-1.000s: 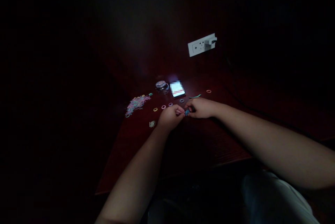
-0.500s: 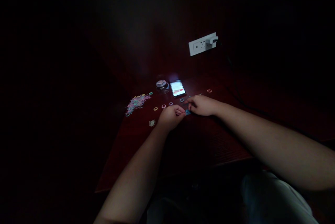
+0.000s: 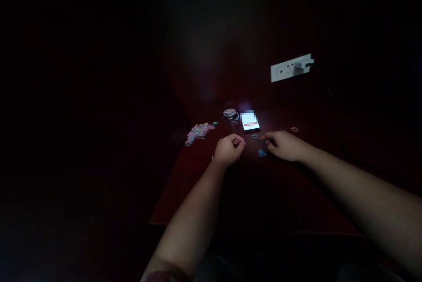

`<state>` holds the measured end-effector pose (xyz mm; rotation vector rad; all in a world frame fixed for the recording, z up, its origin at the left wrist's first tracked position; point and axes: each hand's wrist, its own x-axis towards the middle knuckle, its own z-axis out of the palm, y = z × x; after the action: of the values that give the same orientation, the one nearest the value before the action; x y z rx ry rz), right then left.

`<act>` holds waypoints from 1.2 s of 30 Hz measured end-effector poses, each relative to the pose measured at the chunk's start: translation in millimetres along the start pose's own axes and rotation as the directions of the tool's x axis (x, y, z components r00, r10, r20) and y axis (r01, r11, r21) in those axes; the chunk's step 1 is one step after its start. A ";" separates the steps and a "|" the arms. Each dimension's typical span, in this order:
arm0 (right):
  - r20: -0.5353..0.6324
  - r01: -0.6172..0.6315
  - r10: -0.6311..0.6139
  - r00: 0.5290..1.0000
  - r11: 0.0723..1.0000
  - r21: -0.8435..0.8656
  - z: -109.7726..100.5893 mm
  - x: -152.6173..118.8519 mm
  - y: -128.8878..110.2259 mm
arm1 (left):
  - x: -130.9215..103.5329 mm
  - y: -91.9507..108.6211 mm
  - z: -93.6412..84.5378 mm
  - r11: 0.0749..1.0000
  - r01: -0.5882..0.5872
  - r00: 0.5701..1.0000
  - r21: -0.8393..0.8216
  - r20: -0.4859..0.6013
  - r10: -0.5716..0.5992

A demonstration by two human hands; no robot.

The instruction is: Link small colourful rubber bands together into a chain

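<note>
Needed light pinches at the blue elastic bands (image 3: 261,153) just beside narrowly parted right fingers (image 3: 268,135), with left fingers (image 3: 241,144) curled, contents unclear.

1. Two bare hands: one left hand (image 3: 230,149), one right hand (image 3: 283,146).
2. One lit phone (image 3: 250,122), centre.
3. One lidded jar (image 3: 230,116), left of the phone.
4. One heap of small coloured bands (image 3: 199,133), far left on the table; too many to count.
5. One small blue bunch (image 3: 261,153), near the right hand.
6. Two well-separated loose rings: one bluish ring (image 3: 255,136), one orange-pink ring (image 3: 294,129).
7. One wall socket plate (image 3: 281,72), one plug (image 3: 302,64).
8. One table (image 3: 198,194).
</note>
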<state>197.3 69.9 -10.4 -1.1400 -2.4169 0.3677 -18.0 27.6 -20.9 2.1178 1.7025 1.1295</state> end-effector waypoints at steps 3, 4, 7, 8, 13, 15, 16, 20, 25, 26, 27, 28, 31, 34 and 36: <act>-0.012 0.004 -0.004 1.000 1.000 -0.003 0.1 0.5 1.0 | 0.5 -21.6 -31.9 0.989 0.019 0.996 0.149 -0.094 -0.005; -0.021 0.004 -0.004 1.000 1.000 0.001 0.0 0.4 0.7 | -0.9 -32.0 -43.8 0.977 0.027 0.996 0.212 -0.088 -0.008; -0.049 0.013 -0.012 0.999 1.000 0.016 0.0 -0.1 -1.2 | -7.7 -69.8 -73.7 0.920 0.203 0.968 0.335 -0.212 -0.137; -0.057 0.015 -0.014 0.998 1.000 0.018 0.0 -0.1 -1.8 | -9.5 -82.7 -79.9 0.888 0.315 0.928 0.335 -0.304 -0.215; -0.127 0.031 -0.026 0.992 0.999 0.042 -0.3 0.5 -0.4 | -2.8 -125.2 -80.0 0.843 0.398 0.901 0.362 -0.326 -0.285; -0.166 0.038 -0.030 0.986 0.998 0.046 -0.6 0.8 2.0 | 4.3 -130.7 -75.1 0.832 0.402 0.904 0.382 -0.308 -0.296; -0.185 0.039 -0.031 0.982 0.998 0.043 -0.7 0.9 3.2 | 7.5 -132.1 -73.7 0.827 0.406 0.905 0.390 -0.301 -0.302; -0.238 0.048 -0.038 0.970 0.998 0.039 -1.1 1.0 5.2 | 14.9 -134.8 -75.8 0.826 0.389 0.915 0.407 -0.272 -0.297; -0.250 0.049 -0.034 0.968 0.998 0.051 -2.0 -0.3 0.4 | 18.8 -137.3 -78.5 0.833 0.373 0.924 0.410 -0.248 -0.292; -0.252 0.051 -0.037 0.967 0.997 0.050 -2.3 -0.7 -0.7 | 19.5 -137.6 -78.0 0.834 0.372 0.924 0.408 -0.246 -0.292; -0.254 0.053 -0.039 0.966 0.998 0.046 -2.6 -1.0 -1.6 | 20.0 -137.6 -77.3 0.835 0.372 0.924 0.406 -0.248 -0.291; -0.256 0.052 -0.040 0.966 0.998 0.039 -2.9 -1.2 -2.4 | 20.4 -137.5 -76.7 0.836 0.372 0.923 0.403 -0.253 -0.289; -0.259 0.057 -0.049 0.965 0.998 0.026 -3.9 -1.2 -3.7 | 19.1 -134.6 -77.5 0.841 0.373 0.918 0.393 -0.288 -0.272; -0.260 0.068 -0.056 0.964 0.997 0.039 -5.6 -0.8 -5.3 | 13.9 -125.0 -80.7 0.857 0.351 0.913 0.378 -0.340 -0.224; -0.268 0.075 -0.058 0.962 0.996 0.053 -6.8 -0.8 -7.2 | 10.5 -111.4 -79.6 0.872 0.323 0.911 0.368 -0.371 -0.181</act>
<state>196.4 65.2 -1.7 -1.0077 -2.1862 0.2490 -153.6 48.7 -26.4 1.9045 2.5001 1.1606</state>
